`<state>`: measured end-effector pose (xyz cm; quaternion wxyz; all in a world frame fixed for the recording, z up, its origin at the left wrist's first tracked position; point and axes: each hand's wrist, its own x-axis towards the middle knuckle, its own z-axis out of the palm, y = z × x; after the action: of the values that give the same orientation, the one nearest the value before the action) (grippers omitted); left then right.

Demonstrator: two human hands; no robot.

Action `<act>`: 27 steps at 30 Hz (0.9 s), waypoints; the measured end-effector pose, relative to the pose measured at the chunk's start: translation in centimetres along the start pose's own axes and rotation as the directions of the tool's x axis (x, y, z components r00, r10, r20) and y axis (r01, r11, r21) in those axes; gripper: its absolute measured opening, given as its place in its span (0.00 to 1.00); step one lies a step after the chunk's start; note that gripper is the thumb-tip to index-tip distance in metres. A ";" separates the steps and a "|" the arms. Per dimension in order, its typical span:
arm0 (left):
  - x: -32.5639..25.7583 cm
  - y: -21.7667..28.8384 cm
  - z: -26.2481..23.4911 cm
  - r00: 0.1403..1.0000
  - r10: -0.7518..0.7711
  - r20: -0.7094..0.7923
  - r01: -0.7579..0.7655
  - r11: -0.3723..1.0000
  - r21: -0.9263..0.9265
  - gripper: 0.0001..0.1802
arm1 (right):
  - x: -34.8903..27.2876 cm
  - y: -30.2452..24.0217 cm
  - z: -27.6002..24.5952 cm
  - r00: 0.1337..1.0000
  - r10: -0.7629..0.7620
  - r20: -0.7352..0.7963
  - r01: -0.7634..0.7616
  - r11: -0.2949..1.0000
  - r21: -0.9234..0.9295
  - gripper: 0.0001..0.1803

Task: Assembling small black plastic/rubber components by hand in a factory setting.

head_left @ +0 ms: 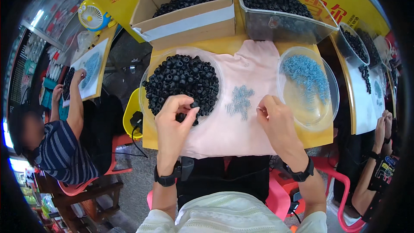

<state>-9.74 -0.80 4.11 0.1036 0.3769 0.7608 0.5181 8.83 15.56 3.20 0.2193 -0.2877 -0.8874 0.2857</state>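
My left hand reaches into a clear bowl heaped with small black rubber rings, its fingers pinched on one ring at the near edge of the pile. My right hand rests on the pink cloth with thumb and fingers pinched together on a tiny bluish metal part. A loose cluster of those small blue-grey parts lies on the cloth between my hands. To the right stands a clear bowl holding more of the blue-grey parts.
A cardboard box and a clear bin of black rings stand at the table's back. A person in a striped shirt works at the left, beside a small fan. Another person's hands work at the right.
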 end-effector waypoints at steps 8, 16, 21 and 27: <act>-5.2 2.4 1.5 0.947 -0.108 0.302 0.316 0.478 -0.820 0.18 | -2.3 -3.0 -2.7 0.987 0.120 0.106 -0.157 0.845 0.511 0.09; -7.3 4.8 2.7 0.898 -0.101 0.429 0.439 0.279 -0.854 0.10 | -5.0 -5.1 -4.6 0.981 0.153 0.121 -0.186 0.549 0.815 0.09; -7.5 6.9 3.0 0.901 -0.182 0.393 0.430 0.485 -0.761 0.13 | -6.1 -5.6 -4.4 0.999 0.037 -0.014 -0.012 0.622 0.783 0.09; -8.1 7.3 3.3 0.890 -0.148 0.431 0.448 0.467 -0.763 0.13 | -6.3 -5.8 -4.4 0.998 0.043 -0.035 -0.003 0.669 0.743 0.12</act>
<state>1.09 -2.66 7.07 0.4791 0.2125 0.4402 0.7291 13.69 9.40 8.74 0.3358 -0.1917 -0.6850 0.6174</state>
